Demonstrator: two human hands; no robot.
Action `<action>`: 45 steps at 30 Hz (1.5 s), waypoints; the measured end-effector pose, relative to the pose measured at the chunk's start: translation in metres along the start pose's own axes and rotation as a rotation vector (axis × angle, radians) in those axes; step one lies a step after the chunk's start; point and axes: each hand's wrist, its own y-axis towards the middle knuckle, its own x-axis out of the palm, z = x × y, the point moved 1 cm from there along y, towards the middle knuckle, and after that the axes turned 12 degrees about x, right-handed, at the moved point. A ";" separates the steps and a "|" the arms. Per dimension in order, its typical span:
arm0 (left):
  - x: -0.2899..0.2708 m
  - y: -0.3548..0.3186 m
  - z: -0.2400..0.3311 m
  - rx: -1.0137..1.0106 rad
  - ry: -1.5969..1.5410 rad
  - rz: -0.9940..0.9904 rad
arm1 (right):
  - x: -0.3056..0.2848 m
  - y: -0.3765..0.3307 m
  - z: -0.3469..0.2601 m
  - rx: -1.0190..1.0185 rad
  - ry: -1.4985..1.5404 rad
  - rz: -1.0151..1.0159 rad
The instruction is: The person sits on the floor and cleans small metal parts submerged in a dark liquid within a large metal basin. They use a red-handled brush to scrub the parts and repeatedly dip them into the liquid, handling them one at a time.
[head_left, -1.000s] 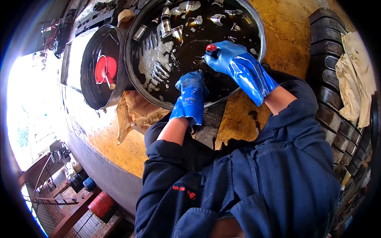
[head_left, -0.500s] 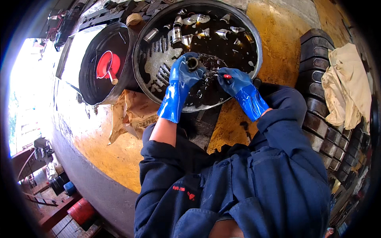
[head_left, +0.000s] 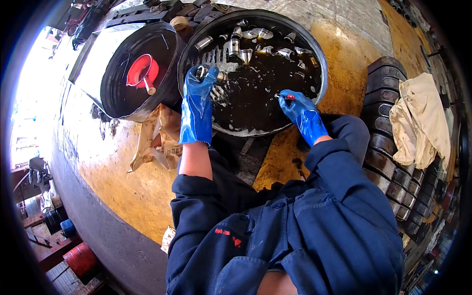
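Note:
My left hand [head_left: 197,83], in a blue rubber glove, is closed around a shiny hollow metal cylinder [head_left: 222,77] over the left side of a round dark tub [head_left: 322,64]. Its fingers partly cover the part. My right hand [head_left: 299,108], gloved alike, is closed on a small red-handled tool [head_left: 290,97] at the tub's right near side. The tool's working end is too small to make out. Dark liquid [head_left: 260,98] with patches of foam fills the tub. Several similar metal cylinders [head_left: 234,46] lie in it toward the far side.
Left of the tub stands a second dark drum [head_left: 110,73] holding a red dipper [head_left: 142,70] with a wooden handle. A crumpled brown paper bag [head_left: 160,135] lies before it. At right, a beige cloth [head_left: 418,118] drapes over stacked dark metal blocks [head_left: 382,108].
My left hand has moved left across the tub with the metal cylinder, away from my right hand. My right hand stays near the right rim with the red-handled tool. The view has shifted slightly.

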 end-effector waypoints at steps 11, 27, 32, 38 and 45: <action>-0.017 0.000 0.009 -0.121 -0.050 0.139 | 0.007 0.003 0.004 -0.033 0.019 0.031; -0.014 -0.007 0.021 -0.108 -0.069 0.187 | 0.010 0.004 0.005 -0.032 -0.010 0.025; -0.014 -0.007 0.018 -0.126 -0.093 0.182 | 0.014 0.009 0.012 -0.044 0.003 0.001; -0.023 -0.001 -0.005 -0.049 -0.206 0.224 | 0.013 0.005 0.002 -0.008 0.003 -0.002; -0.015 -0.012 0.021 -0.139 -0.106 0.212 | 0.006 0.005 0.002 0.004 -0.020 -0.033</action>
